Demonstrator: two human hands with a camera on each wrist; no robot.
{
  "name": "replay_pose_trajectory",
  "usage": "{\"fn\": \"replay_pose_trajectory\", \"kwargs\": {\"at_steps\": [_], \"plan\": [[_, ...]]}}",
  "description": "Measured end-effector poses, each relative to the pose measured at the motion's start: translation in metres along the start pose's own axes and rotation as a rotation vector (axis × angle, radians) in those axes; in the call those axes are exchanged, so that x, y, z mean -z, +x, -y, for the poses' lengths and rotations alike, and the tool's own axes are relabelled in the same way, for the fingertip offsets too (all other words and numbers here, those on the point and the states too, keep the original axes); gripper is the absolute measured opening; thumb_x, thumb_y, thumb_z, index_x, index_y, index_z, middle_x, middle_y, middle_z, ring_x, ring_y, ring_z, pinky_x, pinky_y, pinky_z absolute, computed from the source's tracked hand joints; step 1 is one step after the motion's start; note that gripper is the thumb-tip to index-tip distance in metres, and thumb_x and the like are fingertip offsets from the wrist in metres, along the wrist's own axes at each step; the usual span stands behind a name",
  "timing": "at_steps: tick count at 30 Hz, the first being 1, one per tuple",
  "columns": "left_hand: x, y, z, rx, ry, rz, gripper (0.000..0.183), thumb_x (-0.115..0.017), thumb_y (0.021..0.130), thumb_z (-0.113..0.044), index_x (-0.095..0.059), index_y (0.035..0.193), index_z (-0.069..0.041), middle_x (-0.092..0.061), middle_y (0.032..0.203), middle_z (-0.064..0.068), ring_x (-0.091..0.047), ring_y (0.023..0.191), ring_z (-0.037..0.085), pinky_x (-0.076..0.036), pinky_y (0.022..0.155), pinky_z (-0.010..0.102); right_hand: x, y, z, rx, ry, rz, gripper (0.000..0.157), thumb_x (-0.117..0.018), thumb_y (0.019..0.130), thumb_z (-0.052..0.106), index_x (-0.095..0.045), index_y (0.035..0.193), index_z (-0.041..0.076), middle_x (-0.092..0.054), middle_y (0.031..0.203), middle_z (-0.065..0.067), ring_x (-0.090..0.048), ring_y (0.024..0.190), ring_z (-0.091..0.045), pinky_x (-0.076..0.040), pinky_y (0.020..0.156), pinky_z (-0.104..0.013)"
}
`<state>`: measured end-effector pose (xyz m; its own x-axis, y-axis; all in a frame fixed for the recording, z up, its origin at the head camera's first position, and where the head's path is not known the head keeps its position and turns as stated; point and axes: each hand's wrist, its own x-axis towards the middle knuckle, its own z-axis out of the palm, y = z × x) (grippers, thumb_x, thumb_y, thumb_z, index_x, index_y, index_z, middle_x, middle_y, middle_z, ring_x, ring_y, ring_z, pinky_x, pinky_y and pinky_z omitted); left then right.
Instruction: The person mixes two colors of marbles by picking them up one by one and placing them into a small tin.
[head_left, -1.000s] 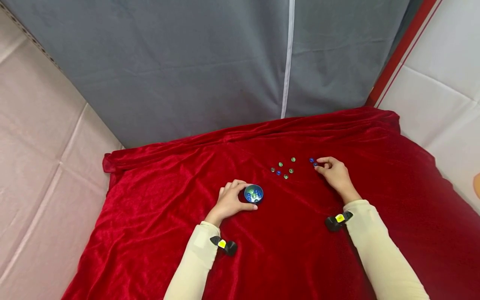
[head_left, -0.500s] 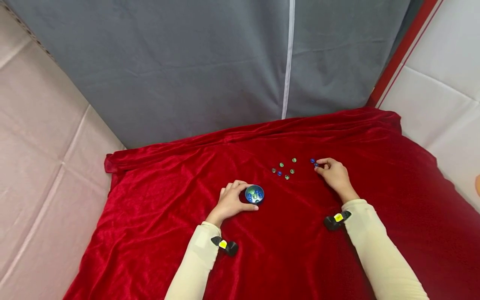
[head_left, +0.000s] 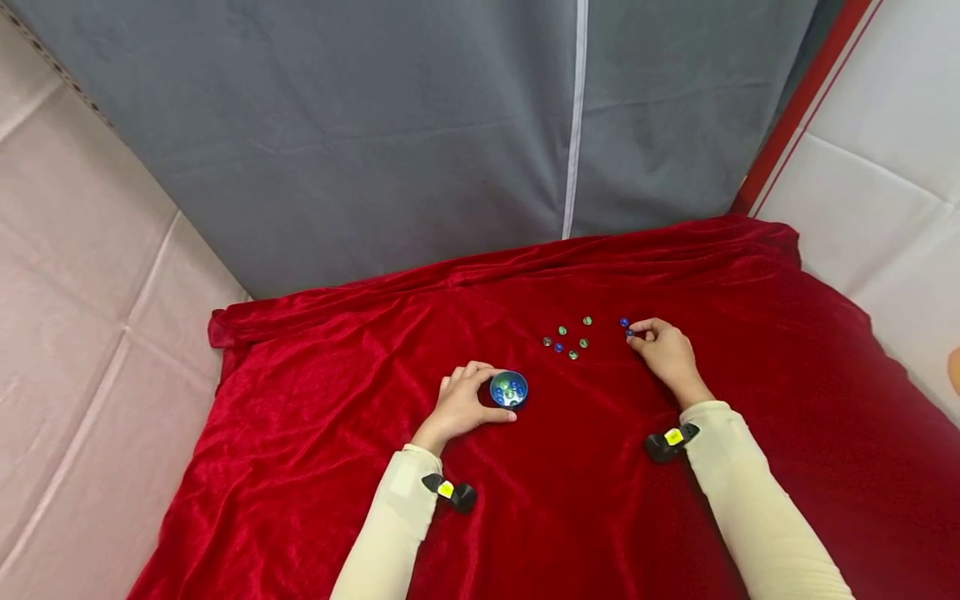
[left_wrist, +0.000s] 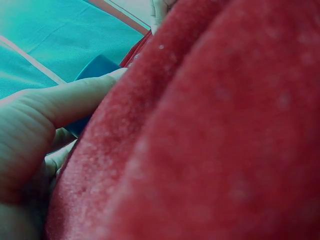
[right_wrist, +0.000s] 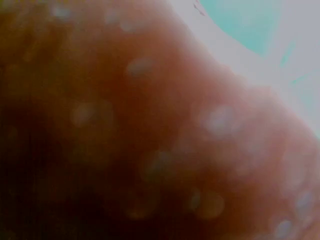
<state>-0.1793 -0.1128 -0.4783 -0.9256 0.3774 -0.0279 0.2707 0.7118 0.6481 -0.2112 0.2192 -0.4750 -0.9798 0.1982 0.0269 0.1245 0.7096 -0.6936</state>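
Note:
My left hand (head_left: 459, 407) grips a small blue bowl (head_left: 492, 399) from its left side, thumb in front and fingers behind. Several blue and green glass marbles (head_left: 510, 394) lie inside it. In the left wrist view the thumb presses the blue wall of the bowl (left_wrist: 100, 66). Farther right, my right hand (head_left: 670, 354) pinches a blue marble (head_left: 629, 333) between thumb and forefinger, low over the red cloth. Just beyond it lies another blue marble (head_left: 624, 322). The right wrist view is a blur of cloth and shows no fingers.
Between the hands, toward the back, several green marbles (head_left: 562, 331) lie scattered with one blue marble (head_left: 558, 347) among them. Wrinkled red velvet cloth (head_left: 337, 400) covers the table. A grey curtain (head_left: 375, 150) hangs behind, with pale walls on both sides.
My right hand has drawn very slightly left and toward me, the blue marble at its fingertips shifting with it. The left hand and bowl stay put.

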Motion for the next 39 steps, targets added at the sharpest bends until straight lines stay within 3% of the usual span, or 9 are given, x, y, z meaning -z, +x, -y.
{"fn": "replay_pose_trajectory", "kwargs": {"at_steps": [20,28,33,39], "plan": [[0.0,0.002,0.001,0.007,0.017,-0.002,0.066,-0.081,0.061,-0.047,-0.059,0.12,-0.026,-0.05,0.116,-0.007,-0.04,0.107,0.014,-0.024,0.09,0.036,-0.003,-0.001,0.009,0.019,0.056,-0.024,0.026,-0.063,0.083,0.019,-0.065,0.104,0.004,-0.049,0.074,0.0,-0.043,0.065,-0.014,-0.033,0.062,-0.028],[0.001,-0.001,0.0,0.011,-0.007,0.003,0.067,-0.082,0.061,-0.045,-0.059,0.12,-0.024,-0.051,0.115,-0.006,-0.04,0.106,0.016,-0.024,0.089,0.037,-0.006,-0.007,0.023,0.029,0.112,0.019,0.024,-0.063,0.085,0.019,-0.063,0.104,0.004,-0.046,0.074,0.001,-0.042,0.063,-0.01,-0.035,0.061,-0.025],[0.001,0.0,0.0,0.012,-0.01,0.002,0.066,-0.082,0.061,-0.045,-0.06,0.12,-0.025,-0.051,0.115,-0.007,-0.039,0.106,0.015,-0.024,0.09,0.036,-0.01,-0.012,0.036,0.081,0.119,0.028,0.023,-0.064,0.085,0.019,-0.064,0.102,0.005,-0.046,0.075,0.001,-0.042,0.066,-0.01,-0.034,0.062,-0.025],[-0.001,0.003,-0.001,0.005,0.0,0.007,0.067,-0.081,0.062,-0.047,-0.059,0.121,-0.024,-0.05,0.117,-0.007,-0.039,0.108,0.016,-0.024,0.091,0.038,-0.02,-0.021,0.055,0.124,0.152,0.096,0.021,-0.063,0.085,0.019,-0.064,0.102,0.007,-0.046,0.077,-0.001,-0.04,0.063,-0.012,-0.035,0.061,-0.025]]}}
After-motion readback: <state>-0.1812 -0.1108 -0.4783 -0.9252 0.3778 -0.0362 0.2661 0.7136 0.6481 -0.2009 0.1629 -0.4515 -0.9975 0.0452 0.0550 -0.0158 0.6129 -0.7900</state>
